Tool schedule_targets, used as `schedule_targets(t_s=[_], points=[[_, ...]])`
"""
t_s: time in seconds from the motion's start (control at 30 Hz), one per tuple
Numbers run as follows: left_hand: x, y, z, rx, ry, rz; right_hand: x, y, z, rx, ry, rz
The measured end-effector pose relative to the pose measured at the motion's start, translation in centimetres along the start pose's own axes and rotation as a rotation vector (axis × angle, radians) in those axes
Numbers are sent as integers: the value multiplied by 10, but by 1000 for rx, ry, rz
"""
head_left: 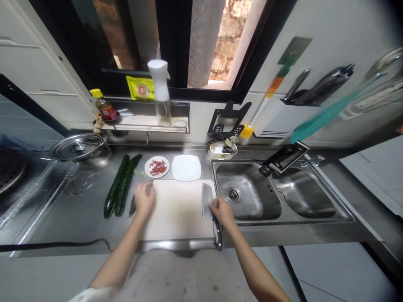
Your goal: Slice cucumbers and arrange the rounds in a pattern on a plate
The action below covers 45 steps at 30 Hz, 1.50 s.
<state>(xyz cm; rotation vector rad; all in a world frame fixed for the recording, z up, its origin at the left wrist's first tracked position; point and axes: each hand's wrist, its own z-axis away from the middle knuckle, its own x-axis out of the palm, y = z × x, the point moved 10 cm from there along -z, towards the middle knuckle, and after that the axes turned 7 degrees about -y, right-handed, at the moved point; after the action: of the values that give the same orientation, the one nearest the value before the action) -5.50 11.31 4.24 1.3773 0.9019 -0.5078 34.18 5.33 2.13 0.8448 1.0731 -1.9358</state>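
A white cutting board (176, 209) lies on the steel counter between my two hands. My left hand (145, 199) is closed with its fingers curled on the board's upper left edge. My right hand (223, 212) is closed at the right edge, its fingertips over the board's rim and against the knife blade. The broad-bladed kitchen knife (207, 201) rests along that side, its black handle pointing towards me. A cucumber end piece (132, 205) lies beside my left hand. Further left are two whole cucumbers (121, 186).
Behind the board stand a small plate of chopped red pieces (158, 167) and a white square plate (186, 167). A double sink (252, 197) with a faucet is on the right. A lidded pot (82, 149) stands at the left back. A spray bottle (161, 92) is on the shelf.
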Motion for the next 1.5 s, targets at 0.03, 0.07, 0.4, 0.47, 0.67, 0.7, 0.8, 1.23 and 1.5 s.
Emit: schedule_targets(t_s=[0.03, 0.07, 0.4, 0.47, 0.67, 0.7, 0.8, 1.23, 1.5], points=[[-7, -4, 0, 2, 18, -42, 2, 5, 5, 22, -25, 17], [-13, -9, 1, 1, 36, -78, 4, 9, 9, 47, -49, 35], [-10, -56, 5, -60, -35, -127, 14, 15, 26, 124, -110, 133], [-9, -60, 6, -76, -53, -133, 14, 16, 26, 140, -120, 139], [-9, -70, 7, -141, -117, -186, 16, 17, 26, 172, -150, 158], [-9, -71, 7, -147, -131, -194, 16, 16, 27, 169, -148, 161], [-12, -75, 7, -159, -157, -210, 17, 15, 27, 166, -142, 165], [-1, -11, 36, 111, -205, 330, 18, 13, 33, 185, -137, 160], [55, 22, 75, 263, -430, 242, 22, 17, 30, 174, -119, 148]])
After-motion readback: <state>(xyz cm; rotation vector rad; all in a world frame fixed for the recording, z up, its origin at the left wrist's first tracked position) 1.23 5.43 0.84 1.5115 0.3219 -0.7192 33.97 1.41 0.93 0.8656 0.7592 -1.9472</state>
